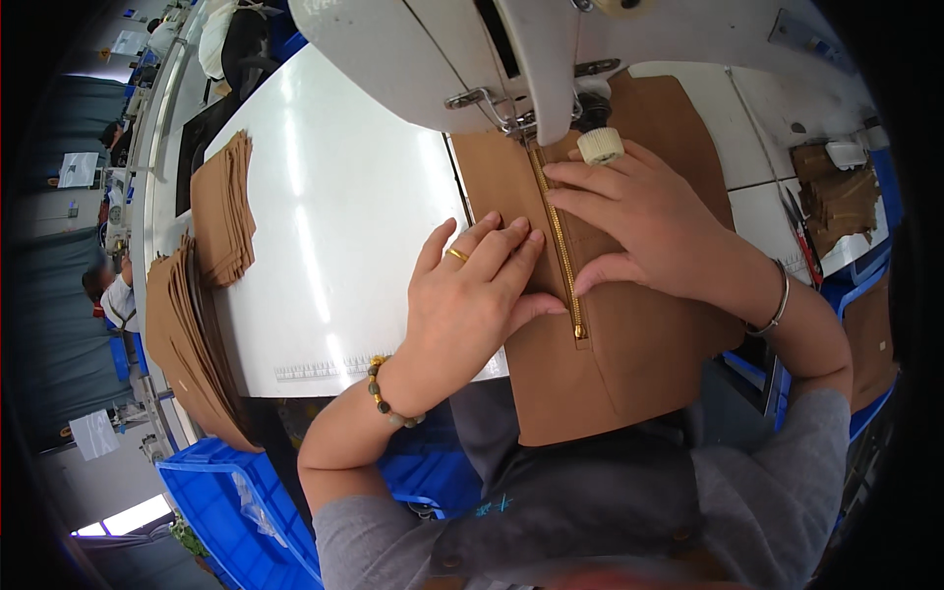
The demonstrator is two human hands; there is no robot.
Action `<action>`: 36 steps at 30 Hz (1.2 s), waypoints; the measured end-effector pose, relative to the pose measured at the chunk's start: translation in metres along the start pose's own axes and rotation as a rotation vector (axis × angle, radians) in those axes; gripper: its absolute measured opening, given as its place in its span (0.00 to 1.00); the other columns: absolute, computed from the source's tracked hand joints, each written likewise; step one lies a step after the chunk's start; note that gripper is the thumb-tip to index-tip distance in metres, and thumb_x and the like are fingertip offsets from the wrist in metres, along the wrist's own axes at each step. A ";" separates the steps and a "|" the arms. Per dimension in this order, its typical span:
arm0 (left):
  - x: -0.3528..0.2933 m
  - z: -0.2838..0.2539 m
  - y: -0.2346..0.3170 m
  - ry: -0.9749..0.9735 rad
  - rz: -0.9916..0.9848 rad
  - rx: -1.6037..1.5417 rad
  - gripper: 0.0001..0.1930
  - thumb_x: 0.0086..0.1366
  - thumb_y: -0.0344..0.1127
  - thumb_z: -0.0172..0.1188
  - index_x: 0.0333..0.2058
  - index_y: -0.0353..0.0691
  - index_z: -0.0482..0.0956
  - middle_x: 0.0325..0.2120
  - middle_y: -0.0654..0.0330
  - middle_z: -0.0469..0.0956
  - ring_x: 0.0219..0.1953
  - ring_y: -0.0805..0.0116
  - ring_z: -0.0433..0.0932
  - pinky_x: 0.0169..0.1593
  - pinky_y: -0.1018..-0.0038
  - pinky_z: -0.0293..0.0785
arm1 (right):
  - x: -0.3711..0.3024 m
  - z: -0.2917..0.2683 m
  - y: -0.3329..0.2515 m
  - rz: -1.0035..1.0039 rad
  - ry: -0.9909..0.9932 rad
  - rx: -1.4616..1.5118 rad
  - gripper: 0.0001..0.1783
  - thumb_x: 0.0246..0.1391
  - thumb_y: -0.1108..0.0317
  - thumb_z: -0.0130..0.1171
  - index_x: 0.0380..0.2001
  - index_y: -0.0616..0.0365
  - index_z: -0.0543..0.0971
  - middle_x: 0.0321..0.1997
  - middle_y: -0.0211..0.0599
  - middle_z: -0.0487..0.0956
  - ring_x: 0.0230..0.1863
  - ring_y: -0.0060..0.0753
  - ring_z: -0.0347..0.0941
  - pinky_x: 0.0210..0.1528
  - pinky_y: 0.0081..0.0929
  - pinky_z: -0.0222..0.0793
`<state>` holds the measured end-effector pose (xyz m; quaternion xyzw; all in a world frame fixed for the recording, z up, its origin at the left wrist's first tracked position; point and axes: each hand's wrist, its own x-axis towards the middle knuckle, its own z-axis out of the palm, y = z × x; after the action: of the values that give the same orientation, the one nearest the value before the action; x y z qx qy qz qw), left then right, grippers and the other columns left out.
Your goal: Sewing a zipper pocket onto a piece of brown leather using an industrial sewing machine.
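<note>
A brown fabric panel (560, 393) lies under the head of a white sewing machine (423, 59), its near end hanging over the table's front edge. Down its middle runs a gold-toothed zipper (562, 241), with the pull at the near end. My left hand (467, 285) rests flat on the panel left of the zipper, fingers stretched forward. To the right of the zipper, my right hand (649, 221) presses on the fabric with fingers spread, thumb and fingertips beside the teeth. The zipper's far end passes beneath the presser foot, where the machine partly hides it.
Stacks of brown fabric pieces (221, 211) stand along the left of the white table (324, 226). Scissors (801, 231) and brown scraps (836, 197) lie at the right. A blue crate (231, 511) sits at lower left. Farther left, another person (120, 295) is visible.
</note>
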<state>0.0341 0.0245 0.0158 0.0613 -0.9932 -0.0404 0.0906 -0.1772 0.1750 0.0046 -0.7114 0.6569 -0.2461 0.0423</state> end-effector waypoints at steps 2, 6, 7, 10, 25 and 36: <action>0.004 0.001 -0.009 -0.001 0.053 -0.047 0.40 0.46 0.57 0.76 0.57 0.46 0.83 0.59 0.61 0.80 0.65 0.61 0.76 0.65 0.55 0.72 | 0.004 0.003 0.000 -0.023 0.004 -0.057 0.42 0.45 0.40 0.72 0.56 0.61 0.80 0.65 0.43 0.77 0.69 0.45 0.69 0.74 0.52 0.60; 0.012 0.008 -0.015 0.025 0.004 -0.162 0.46 0.43 0.56 0.78 0.61 0.40 0.79 0.62 0.56 0.77 0.67 0.54 0.74 0.66 0.58 0.73 | 0.004 0.001 -0.002 -0.036 -0.045 -0.140 0.49 0.40 0.39 0.73 0.60 0.63 0.79 0.68 0.41 0.76 0.71 0.45 0.70 0.72 0.48 0.62; 0.014 0.010 -0.014 0.053 -0.004 -0.214 0.49 0.43 0.55 0.78 0.64 0.37 0.75 0.64 0.52 0.75 0.68 0.50 0.73 0.67 0.58 0.72 | 0.005 0.000 -0.001 -0.040 -0.050 -0.128 0.49 0.40 0.39 0.73 0.60 0.63 0.79 0.68 0.41 0.76 0.71 0.45 0.70 0.72 0.48 0.62; 0.018 0.012 -0.012 0.066 -0.008 -0.282 0.54 0.43 0.54 0.79 0.68 0.33 0.69 0.67 0.48 0.71 0.69 0.45 0.70 0.69 0.56 0.71 | 0.007 -0.001 0.001 -0.065 -0.049 -0.127 0.45 0.43 0.39 0.73 0.57 0.63 0.80 0.65 0.44 0.77 0.70 0.45 0.69 0.74 0.51 0.60; 0.026 0.005 -0.006 0.015 0.016 -0.156 0.53 0.45 0.60 0.76 0.65 0.31 0.73 0.66 0.48 0.73 0.67 0.46 0.72 0.68 0.56 0.68 | 0.008 -0.006 0.001 -0.059 -0.052 -0.146 0.43 0.39 0.42 0.76 0.55 0.59 0.81 0.64 0.37 0.78 0.69 0.40 0.71 0.75 0.54 0.59; 0.030 0.001 -0.005 -0.026 -0.003 -0.058 0.52 0.44 0.66 0.73 0.64 0.38 0.76 0.66 0.57 0.75 0.68 0.56 0.73 0.71 0.49 0.63 | 0.010 -0.005 0.002 -0.091 -0.027 -0.183 0.42 0.36 0.42 0.75 0.51 0.62 0.81 0.61 0.40 0.79 0.67 0.41 0.72 0.74 0.55 0.61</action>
<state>0.0051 0.0159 0.0199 0.0598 -0.9926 -0.0701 0.0795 -0.1813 0.1666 0.0110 -0.7445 0.6431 -0.1774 -0.0251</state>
